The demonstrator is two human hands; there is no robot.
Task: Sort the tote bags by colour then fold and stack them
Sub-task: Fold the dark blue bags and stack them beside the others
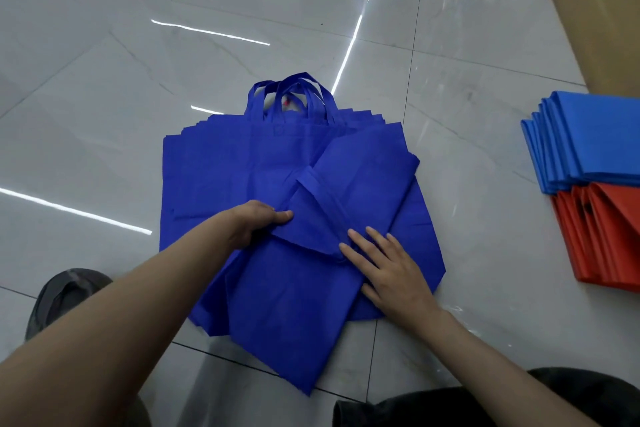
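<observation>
A pile of flat dark-blue tote bags [221,170] lies on the floor, handles pointing away from me. On top of it lies one dark-blue bag [311,215], partly folded into a long strip that runs diagonally. My left hand [258,218] pinches the folded edge of that bag, thumb on top. My right hand [384,267] lies flat on the strip, fingers spread and straight. At the right sit a fanned stack of folded lighter-blue bags [595,139] and, nearer me, a stack of folded red bags [602,236].
The floor is glossy grey tile [138,97] with bright light reflections. A cardboard box [602,10] stands at the top right. A dark shoe [65,298] shows at the lower left and dark trousers [450,406] along the bottom right.
</observation>
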